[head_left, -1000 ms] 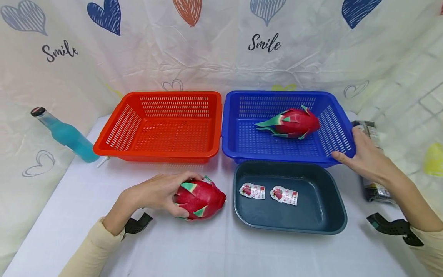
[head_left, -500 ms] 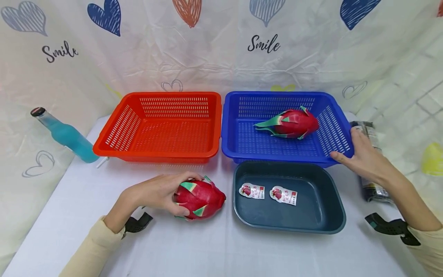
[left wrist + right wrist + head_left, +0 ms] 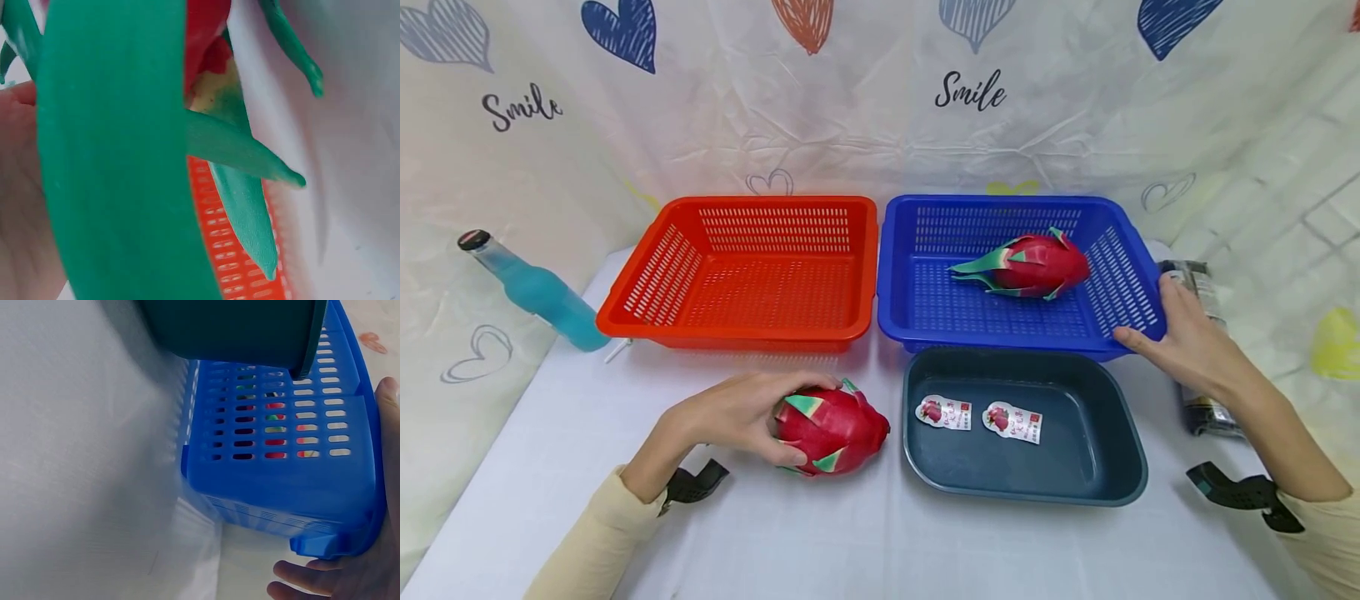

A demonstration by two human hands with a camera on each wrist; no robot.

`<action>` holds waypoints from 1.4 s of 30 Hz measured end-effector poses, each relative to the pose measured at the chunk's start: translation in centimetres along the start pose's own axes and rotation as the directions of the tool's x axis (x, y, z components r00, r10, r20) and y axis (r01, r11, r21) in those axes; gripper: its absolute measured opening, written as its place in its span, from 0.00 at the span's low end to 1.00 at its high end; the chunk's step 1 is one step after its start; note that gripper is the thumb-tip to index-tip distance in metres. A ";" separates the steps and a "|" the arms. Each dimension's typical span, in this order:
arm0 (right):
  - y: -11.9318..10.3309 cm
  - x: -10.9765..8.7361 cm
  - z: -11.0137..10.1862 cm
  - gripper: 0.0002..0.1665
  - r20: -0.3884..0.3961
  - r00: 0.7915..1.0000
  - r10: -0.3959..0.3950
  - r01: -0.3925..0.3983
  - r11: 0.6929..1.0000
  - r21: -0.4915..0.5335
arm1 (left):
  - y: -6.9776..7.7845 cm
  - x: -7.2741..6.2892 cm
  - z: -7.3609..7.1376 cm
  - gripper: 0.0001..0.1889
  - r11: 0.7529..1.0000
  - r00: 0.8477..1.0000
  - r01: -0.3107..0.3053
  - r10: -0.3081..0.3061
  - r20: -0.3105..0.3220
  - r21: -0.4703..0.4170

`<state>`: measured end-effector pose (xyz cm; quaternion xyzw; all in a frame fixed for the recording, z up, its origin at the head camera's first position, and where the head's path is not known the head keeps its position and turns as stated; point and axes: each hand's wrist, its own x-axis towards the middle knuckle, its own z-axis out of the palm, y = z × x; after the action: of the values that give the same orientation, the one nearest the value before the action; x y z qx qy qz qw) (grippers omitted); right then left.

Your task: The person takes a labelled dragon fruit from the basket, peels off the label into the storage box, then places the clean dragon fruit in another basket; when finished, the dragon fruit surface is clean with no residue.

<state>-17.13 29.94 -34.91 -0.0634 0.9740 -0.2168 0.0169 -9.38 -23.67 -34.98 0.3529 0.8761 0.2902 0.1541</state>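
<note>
In the head view my left hand (image 3: pixel 737 412) grips a red dragon fruit (image 3: pixel 842 429) lying on the white tablecloth, thumb at its front and fingers over its back. Its green leaf tips (image 3: pixel 119 150) fill much of the left wrist view. My right hand (image 3: pixel 1198 350) holds the right front corner of a blue plastic basket (image 3: pixel 1000 340), its thumb along the rim. From the right wrist view, the fingers (image 3: pixel 306 578) curl past the basket's outer corner. Inside that basket lies a second dragon fruit (image 3: pixel 1041 265), leaves pointing left.
A red basket (image 3: pixel 737 335) stands left of the blue one. In front of the blue basket sits a dark grey tub (image 3: pixel 1030 492) with two dragon-fruit labels (image 3: pixel 945 412) inside. A bottle of blue liquid (image 3: pixel 546 300) leans at far left. Dark packaging (image 3: pixel 1213 412) lies beyond the right hand.
</note>
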 end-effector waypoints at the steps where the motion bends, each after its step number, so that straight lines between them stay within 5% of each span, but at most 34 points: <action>1: 0.0 0.0 0.0 0.61 -0.004 1.000 0.001 -0.001 1.000 0.000 | 0.1 -0.1 -0.2 0.45 1.000 1.000 -0.012 0.012 -0.020 -0.016; 7: -0.1 -0.2 0.1 0.61 -0.021 1.000 0.009 -0.009 1.000 -0.003 | 1.0 -1.0 -1.5 0.44 0.987 0.979 -0.102 0.078 -0.190 -0.120; 14: -0.2 -0.3 0.1 0.61 -0.022 1.000 0.015 -0.015 1.000 -0.011 | 2.0 -1.5 -1.9 0.47 0.972 0.925 -0.195 0.139 -0.353 -0.128; 20: -0.3 -0.2 -0.1 0.61 -0.020 1.000 0.014 -0.014 1.000 -0.013 | 2.9 -0.8 -1.5 0.46 0.965 0.883 -0.251 0.194 -0.428 -0.080; 25: -0.4 -0.1 -0.2 0.61 -0.010 1.000 0.014 -0.014 1.000 -0.012 | 4.4 0.4 -1.2 0.46 0.977 0.876 -0.205 0.159 -0.455 -0.055; 30: -0.2 -0.5 -0.4 0.62 -0.006 1.000 0.017 -0.017 1.000 -0.023 | 6.8 3.2 -1.7 0.45 0.979 0.869 -0.205 0.183 -0.461 0.003; 37: -0.1 -0.7 -0.6 0.62 -0.006 1.000 0.028 -0.029 0.999 -0.036 | 11.1 9.5 -4.4 0.43 0.942 0.842 -0.290 0.336 -0.422 0.170; 39: -0.1 -0.6 -0.6 0.62 0.002 1.000 0.030 -0.030 0.999 -0.037 | 12.0 11.8 -5.1 0.42 0.933 0.850 -0.283 0.351 -0.392 0.220; 42: -0.1 -0.4 -0.5 0.62 0.014 0.999 0.031 -0.030 0.999 -0.042 | 12.8 15.4 -5.8 0.41 0.935 0.890 -0.249 0.323 -0.323 0.251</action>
<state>-16.71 30.07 -34.41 -0.0505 0.9790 -0.1958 0.0260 -16.17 -7.63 -23.58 0.4336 0.8523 0.2785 -0.0897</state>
